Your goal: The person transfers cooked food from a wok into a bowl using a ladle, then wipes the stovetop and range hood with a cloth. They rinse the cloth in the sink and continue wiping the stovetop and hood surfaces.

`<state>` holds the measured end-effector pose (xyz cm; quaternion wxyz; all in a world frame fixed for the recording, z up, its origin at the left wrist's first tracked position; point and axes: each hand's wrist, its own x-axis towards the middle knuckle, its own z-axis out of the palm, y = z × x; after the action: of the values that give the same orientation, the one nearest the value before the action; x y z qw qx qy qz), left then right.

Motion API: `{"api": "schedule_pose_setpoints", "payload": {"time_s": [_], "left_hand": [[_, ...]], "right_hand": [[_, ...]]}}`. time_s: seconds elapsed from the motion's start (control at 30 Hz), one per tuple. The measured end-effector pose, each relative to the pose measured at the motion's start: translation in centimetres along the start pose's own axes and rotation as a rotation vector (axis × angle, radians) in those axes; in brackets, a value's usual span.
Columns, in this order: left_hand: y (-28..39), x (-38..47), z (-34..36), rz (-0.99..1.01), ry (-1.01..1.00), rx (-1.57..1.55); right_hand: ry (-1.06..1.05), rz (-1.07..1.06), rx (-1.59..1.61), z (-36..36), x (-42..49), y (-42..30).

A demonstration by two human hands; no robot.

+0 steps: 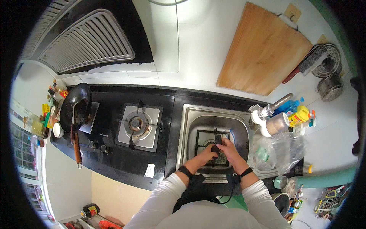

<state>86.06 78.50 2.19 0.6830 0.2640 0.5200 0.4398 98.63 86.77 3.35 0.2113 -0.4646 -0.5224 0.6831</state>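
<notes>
Both hands are over the stainless steel sink [185, 134], close together. They hold a small dark object [218, 139] whose exact kind I cannot make out. My left hand [206, 156] grips its lower part, with the fingers curled. My right hand [228, 149] closes on it from the right, higher up. Below them in the basin lies a square black frame [197, 137], seemingly a stove grate, partly hidden by the hands. A blue-and-white item [231, 136] lies behind the right hand, too small to name.
A faucet with a filter [277, 124], bottles [298, 116] and a clear plastic bag [288, 151] crowd the sink's right side. Left are a gas burner [136, 123] and a wok [75, 106] with a wooden-handled spatula [76, 146]. A cutting board [264, 48] hangs behind.
</notes>
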Motion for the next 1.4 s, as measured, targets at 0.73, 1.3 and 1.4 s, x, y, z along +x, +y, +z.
{"api": "schedule_pose_setpoints", "payload": {"time_s": [0.73,1.3,1.4], "left_hand": [[5.9,-9.6,1.8,0.497,0.578,0.414],[9.4,-24.1,5.7,0.238,-0.473,0.677],[6.8,-28.6,-3.7,0.228,-0.347,0.565]], "right_hand": [[-0.164,-0.161,-0.102,-4.9,-16.5,-6.1],[-0.494,-0.244,-0.317,4.7,-19.3,-5.6],[-0.386,-0.494,-0.410,12.2,-16.5,-6.9]]}}
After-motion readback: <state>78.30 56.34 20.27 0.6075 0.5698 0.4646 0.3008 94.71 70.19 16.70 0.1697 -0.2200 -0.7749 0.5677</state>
